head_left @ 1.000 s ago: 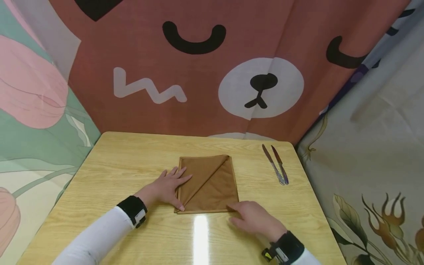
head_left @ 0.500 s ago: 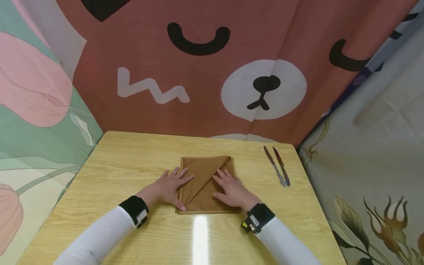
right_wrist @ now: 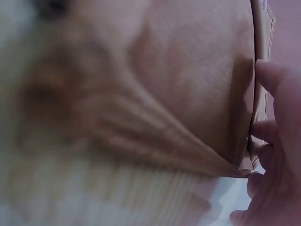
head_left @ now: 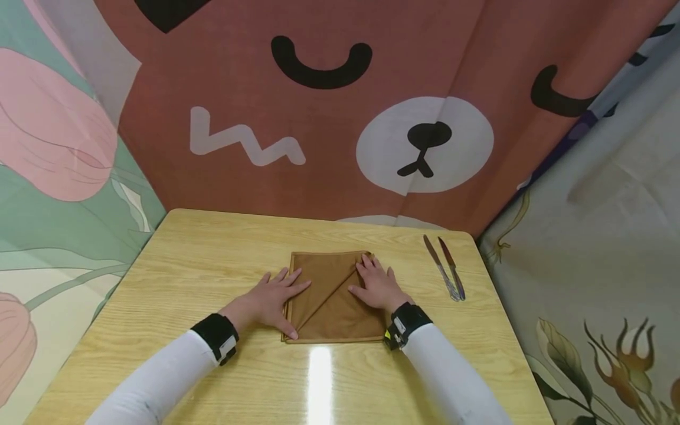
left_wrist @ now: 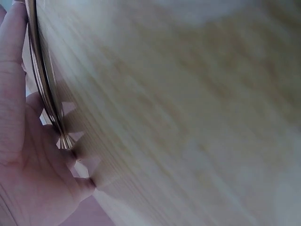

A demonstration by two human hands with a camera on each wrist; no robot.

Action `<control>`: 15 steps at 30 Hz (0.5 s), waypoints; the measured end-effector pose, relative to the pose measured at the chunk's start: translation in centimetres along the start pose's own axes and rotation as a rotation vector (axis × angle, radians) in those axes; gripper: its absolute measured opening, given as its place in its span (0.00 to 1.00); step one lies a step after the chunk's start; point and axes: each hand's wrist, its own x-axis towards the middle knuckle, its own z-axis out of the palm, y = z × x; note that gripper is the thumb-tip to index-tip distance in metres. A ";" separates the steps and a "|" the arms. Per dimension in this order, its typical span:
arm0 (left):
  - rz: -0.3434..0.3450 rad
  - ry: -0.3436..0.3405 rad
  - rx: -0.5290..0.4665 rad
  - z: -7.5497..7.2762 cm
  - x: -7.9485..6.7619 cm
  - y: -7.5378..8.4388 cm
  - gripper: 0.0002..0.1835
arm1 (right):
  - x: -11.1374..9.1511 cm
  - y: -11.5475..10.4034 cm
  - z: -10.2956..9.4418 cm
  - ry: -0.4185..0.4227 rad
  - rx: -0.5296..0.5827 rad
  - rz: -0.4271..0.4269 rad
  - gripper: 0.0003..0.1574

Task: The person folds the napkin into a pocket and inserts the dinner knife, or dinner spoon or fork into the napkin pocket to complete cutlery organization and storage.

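Note:
A brown cloth napkin [head_left: 329,313], folded into a square with a diagonal fold across its top, lies flat on the table. My left hand [head_left: 270,300] rests on its left edge with fingers spread, the thumb at the near left corner. In the left wrist view several cloth layers [left_wrist: 43,70] show edge-on beside the left hand [left_wrist: 35,160]. My right hand [head_left: 379,286] lies on the napkin's right side, fingertips at the far right corner where the diagonal fold ends. The right wrist view has the right hand [right_wrist: 282,146] with fingertips along the diagonal fold.
Two table knives [head_left: 446,268] lie side by side on the wooden table [head_left: 212,254] to the right of the napkin. Behind the table hangs a bear-print curtain [head_left: 239,195]. Patterned cloths hang at the left and right sides.
My right hand has moved from the near right corner onto the napkin, then up along the diagonal fold to the far right corner. The left hand has stayed in place.

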 end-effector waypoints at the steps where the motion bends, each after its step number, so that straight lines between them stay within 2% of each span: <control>1: -0.002 0.000 0.002 0.0 0.0 0.0 0.72 | 0.2 -0.1 -0.1 0.010 -0.006 -0.003 0.49; 5: -0.003 0.006 0.003 0.1 0.0 -0.1 0.72 | 0.9 -0.3 -0.4 0.009 -0.023 0.003 0.49; 10: 0.005 0.011 -0.003 0.1 0.0 0.0 0.72 | 1.9 0.1 -0.2 0.007 -0.055 0.049 0.48; 15: 0.004 0.011 0.007 0.1 0.1 -0.1 0.72 | 2.3 0.5 -0.1 -0.022 -0.050 0.072 0.52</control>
